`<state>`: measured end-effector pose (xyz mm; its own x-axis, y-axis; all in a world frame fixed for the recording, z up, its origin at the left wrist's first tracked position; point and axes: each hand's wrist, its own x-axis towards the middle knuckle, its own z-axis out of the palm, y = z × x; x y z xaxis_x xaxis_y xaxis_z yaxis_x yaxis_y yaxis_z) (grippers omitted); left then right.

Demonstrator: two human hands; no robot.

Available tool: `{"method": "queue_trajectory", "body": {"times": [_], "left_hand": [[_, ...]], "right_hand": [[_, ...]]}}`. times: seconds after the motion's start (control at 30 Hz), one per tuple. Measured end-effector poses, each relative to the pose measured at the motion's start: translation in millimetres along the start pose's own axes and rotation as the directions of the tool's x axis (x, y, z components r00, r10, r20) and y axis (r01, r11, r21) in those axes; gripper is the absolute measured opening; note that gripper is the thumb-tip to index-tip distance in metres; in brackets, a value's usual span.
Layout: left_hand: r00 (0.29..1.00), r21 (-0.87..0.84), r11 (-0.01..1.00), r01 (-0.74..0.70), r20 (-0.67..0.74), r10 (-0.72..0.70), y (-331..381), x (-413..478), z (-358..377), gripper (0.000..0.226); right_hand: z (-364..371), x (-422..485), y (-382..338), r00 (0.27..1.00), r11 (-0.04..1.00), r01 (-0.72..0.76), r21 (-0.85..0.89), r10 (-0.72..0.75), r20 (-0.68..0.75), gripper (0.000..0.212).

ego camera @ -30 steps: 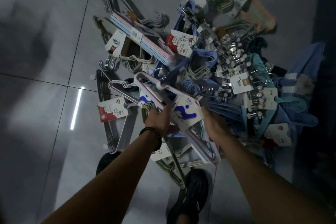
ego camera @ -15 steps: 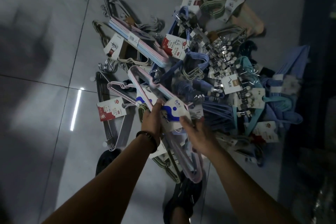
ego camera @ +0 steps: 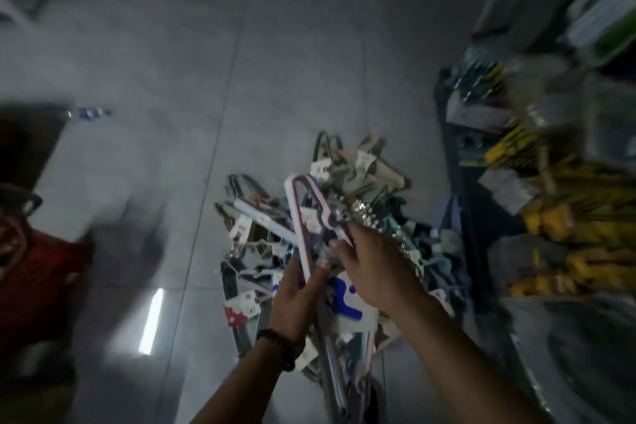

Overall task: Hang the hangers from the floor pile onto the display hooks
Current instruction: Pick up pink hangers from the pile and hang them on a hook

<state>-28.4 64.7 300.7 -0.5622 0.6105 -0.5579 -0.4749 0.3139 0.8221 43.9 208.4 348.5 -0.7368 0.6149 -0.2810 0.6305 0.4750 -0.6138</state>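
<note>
**Bundle in both hands, over the pile**

Left hand [ego camera: 296, 299] wraps the pink-white bundle [ego camera: 298, 234] low on one arm. Right hand [ego camera: 375, 268] is curled on it higher up, near the necks. Both are clamped on it, neither slack.

The two-hand hold makes sense. The hangers are long and banded by a card [ego camera: 347, 305] (blue mark on it), so one hand would let them swing and snag.

The bundle is tilted, top end pointing away, above the pile [ego camera: 364, 182]. Blur hides whether its tail touches other hangers.

The pile lies on the floor [ego camera: 172, 113] toward its right edge, against the foot of the rack [ego camera: 461, 182], probably dumped there to be near the display. I can't pick out the hooks in the blur.

Judgement: this is the pick-up step. Nothing is hung yet and most of the pile is left. Risk is neighbouring hangers tangling as the bundle comes up.
</note>
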Motion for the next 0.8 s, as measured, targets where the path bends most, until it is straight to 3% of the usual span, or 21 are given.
{"method": "queue_trajectory", "body": {"times": [0.1,0.23,0.37,0.53,0.67,0.8], "left_hand": [[0.986,0.096,0.983,-0.156,0.070,0.149,92.3,-57.0,23.6,0.047],[0.924,0.150,0.924,-0.351,0.214,0.316,211.2,-131.6,58.7,0.057],[0.822,0.062,0.870,-0.489,0.367,0.436,303.3,-196.5,88.5,0.051],[0.642,-0.009,0.773,-0.634,0.551,0.533,349.5,-273.5,127.0,0.048],[0.508,0.006,0.731,-0.682,0.723,0.468,348.3,-336.5,148.3,0.038],[0.233,-0.110,0.586,-0.803,0.847,0.478,328.6,-407.3,176.6,0.036]], "right_hand": [[-86.7,-32.3,-59.4,0.991,0.999,-0.024,-0.041,0.018,-0.134,0.027],[-198.9,-95.9,-119.2,0.940,0.984,-0.119,-0.131,0.070,-0.333,0.027],[-273.9,-185.6,-163.4,0.853,0.973,-0.182,-0.138,0.086,-0.515,0.013],[-293.8,-284.2,-184.7,0.710,0.957,-0.275,-0.088,0.140,-0.690,0.017],[-301.9,-386.6,-191.9,0.556,0.923,-0.381,0.046,0.268,-0.787,0.015],[-302.8,-506.8,-202.7,0.330,0.853,-0.466,0.236,0.415,-0.848,0.015]]}}
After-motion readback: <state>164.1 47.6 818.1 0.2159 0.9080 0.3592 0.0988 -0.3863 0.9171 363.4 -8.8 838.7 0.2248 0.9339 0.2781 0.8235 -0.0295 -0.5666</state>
